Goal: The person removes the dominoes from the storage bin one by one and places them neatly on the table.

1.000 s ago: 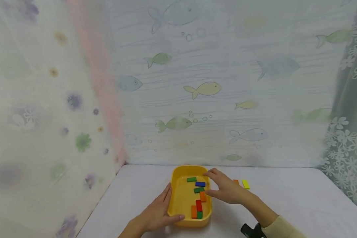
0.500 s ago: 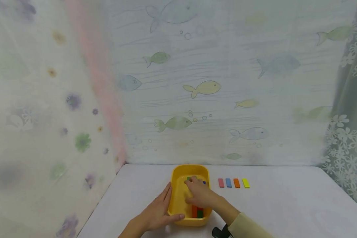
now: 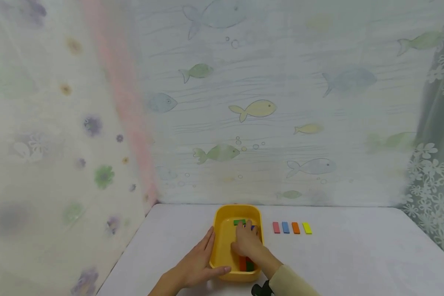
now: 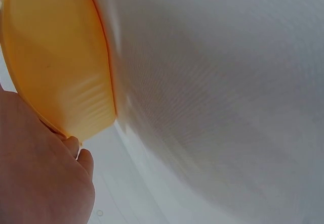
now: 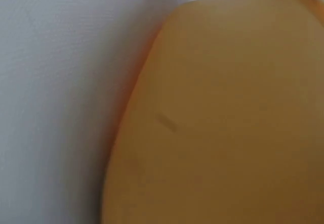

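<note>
A yellow plastic tray [image 3: 220, 246] stands on the table with several small coloured blocks inside. My left hand [image 3: 194, 263] steadies its near left corner, fingers lying along the left wall and thumb on the front rim. In the left wrist view, the hand [image 4: 43, 168] meets the tray edge. My right hand [image 3: 248, 242] reaches down into the tray, fingertips over a green block [image 3: 238, 222] and a blue block [image 3: 254, 227]. Its thumb looks apart from the fingers. An orange block [image 3: 242, 264] and a dark green block [image 3: 250, 266] show below; other blocks are hidden under the hand.
Right of the tray, a pink block [image 3: 276, 227], a light blue block [image 3: 285, 227], an orange block [image 3: 296, 227] and a yellow block [image 3: 307, 228] stand in a row on the white table [image 3: 348, 255]. A fish-patterned curtain [image 3: 259, 172] hangs behind.
My right hand has moved left from the tray's right rim into the tray, over the blocks, uncovering the row on the table. My left hand and the tray have stayed in place.
</note>
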Motion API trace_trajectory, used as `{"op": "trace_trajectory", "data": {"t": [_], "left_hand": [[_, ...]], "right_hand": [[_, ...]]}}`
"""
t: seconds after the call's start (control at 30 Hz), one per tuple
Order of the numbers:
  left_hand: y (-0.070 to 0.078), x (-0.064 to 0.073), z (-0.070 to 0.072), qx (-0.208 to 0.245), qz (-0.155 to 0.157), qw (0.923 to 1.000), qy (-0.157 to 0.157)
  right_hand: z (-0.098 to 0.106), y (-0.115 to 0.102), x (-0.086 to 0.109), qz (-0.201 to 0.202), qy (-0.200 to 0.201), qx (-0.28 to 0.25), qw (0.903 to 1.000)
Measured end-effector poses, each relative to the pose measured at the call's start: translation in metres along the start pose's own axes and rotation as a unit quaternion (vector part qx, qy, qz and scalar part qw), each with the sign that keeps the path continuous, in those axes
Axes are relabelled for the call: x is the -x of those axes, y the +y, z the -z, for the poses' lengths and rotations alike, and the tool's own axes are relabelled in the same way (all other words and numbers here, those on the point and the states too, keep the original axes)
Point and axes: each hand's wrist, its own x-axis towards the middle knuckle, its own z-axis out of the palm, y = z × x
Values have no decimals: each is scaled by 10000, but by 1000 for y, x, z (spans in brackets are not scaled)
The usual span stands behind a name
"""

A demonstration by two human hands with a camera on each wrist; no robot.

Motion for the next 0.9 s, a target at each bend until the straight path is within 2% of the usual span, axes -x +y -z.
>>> {"op": "trace_trajectory", "data": {"t": [0.13, 0.27, 0.37, 0.47, 0.7, 0.8, 0.9], "left_hand": [[1, 0, 0, 29, -2, 10000, -36], [2, 0, 2, 19, 73, 9999, -81], [2, 0, 3, 4, 89, 9999, -98], [2, 0, 3, -6, 42, 10000, -90], [1, 0, 3, -38, 4, 10000, -81], [2, 1, 3, -37, -33, 10000, -60], [2, 1, 3, -29, -60, 10000, -26]], "right_hand": [[-6, 6, -4, -6, -31, -30, 10000], [-7, 12, -8, 306, -89, -554, 9980], [-5, 14, -8, 647, -363, -1196, 9900], [-3, 14, -7, 925, -740, -1503, 9815], [-7, 11, -10, 1329, -1137, -1376, 9749], [-9, 9, -10, 1333, -1025, -1181, 9787], [-12, 6, -11, 1141, -723, -862, 9871]]}}
